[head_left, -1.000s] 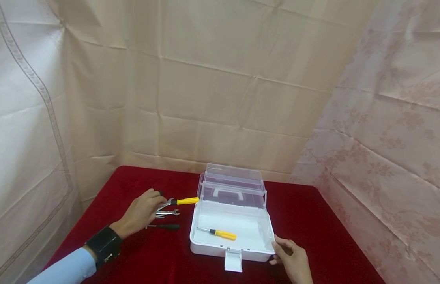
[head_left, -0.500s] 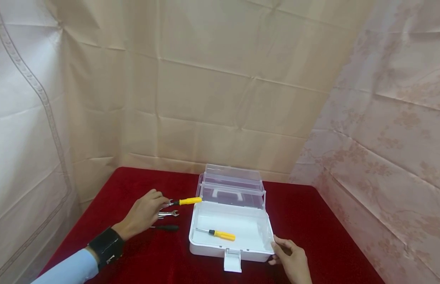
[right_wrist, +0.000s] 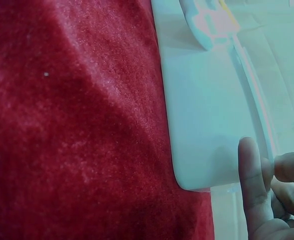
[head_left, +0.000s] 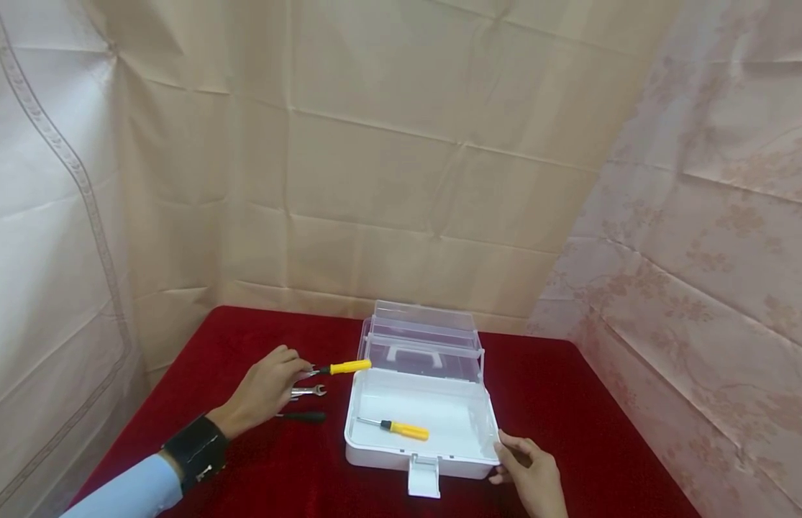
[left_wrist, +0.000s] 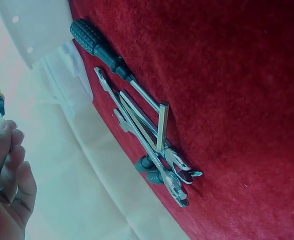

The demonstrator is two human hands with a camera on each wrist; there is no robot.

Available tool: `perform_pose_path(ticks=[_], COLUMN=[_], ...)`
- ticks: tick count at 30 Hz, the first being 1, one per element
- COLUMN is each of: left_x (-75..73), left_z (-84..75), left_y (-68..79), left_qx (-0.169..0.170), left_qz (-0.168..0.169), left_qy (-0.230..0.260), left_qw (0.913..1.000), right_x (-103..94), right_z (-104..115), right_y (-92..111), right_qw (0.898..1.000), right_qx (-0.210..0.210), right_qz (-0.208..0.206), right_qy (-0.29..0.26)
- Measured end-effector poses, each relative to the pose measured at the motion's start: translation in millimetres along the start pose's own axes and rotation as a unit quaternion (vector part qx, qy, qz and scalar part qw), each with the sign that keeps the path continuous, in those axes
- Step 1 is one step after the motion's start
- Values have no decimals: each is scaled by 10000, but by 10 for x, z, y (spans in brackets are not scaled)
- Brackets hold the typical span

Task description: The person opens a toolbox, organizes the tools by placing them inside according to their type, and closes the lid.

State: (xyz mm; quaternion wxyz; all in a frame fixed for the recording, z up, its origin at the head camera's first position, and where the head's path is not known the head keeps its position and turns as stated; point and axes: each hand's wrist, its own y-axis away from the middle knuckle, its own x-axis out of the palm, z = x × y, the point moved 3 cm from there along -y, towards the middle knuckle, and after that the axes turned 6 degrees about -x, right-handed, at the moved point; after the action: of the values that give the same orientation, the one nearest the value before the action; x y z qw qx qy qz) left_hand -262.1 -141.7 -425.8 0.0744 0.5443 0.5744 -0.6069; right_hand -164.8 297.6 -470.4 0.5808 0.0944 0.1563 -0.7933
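My left hand (head_left: 267, 387) pinches a yellow-handled screwdriver (head_left: 350, 367) by its metal shaft. The handle points right, toward the back left corner of a white toolbox (head_left: 377, 455) with its clear lid up. In the left wrist view, the fingers (left_wrist: 24, 182) hold that shaft above the table, apart from the tools beneath. Inside the box lies another yellow-handled screwdriver (head_left: 408, 430). At the box's front right corner, my right hand (head_left: 535, 471) grips the rim. The right wrist view has fingertips (right_wrist: 249, 150) against the white wall, with the rim between them.
Beside the box's left side lie wrenches (left_wrist: 149, 145), a hex key (left_wrist: 163, 125) and a dark-handled screwdriver (left_wrist: 99, 45) on the red cloth (head_left: 601, 417). The toolbox latch (head_left: 424, 476) hangs down in front. Curtains (head_left: 401, 180) enclose the table.
My left hand has shifted slightly right with the yellow-handled screwdriver, whose handle now reaches over the box's back left corner. The right hand keeps its grip on the toolbox.
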Motion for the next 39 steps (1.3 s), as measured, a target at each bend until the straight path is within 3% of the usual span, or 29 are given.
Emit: perform_pose_path(ticks=[22, 39], left_x=[54, 87], left_z=[-130, -255], left_y=[-48, -114], left_qx=[-33, 231], left_qz=[101, 95], left_qy=[31, 61], left_qw=[9999, 9997], right_x=[25, 11], right_z=[-19, -5], right_y=[5, -1], right_qw=[10000, 9999], right_qx=[58, 65], right_qz=[-14, -64], right_qy=[-71, -129])
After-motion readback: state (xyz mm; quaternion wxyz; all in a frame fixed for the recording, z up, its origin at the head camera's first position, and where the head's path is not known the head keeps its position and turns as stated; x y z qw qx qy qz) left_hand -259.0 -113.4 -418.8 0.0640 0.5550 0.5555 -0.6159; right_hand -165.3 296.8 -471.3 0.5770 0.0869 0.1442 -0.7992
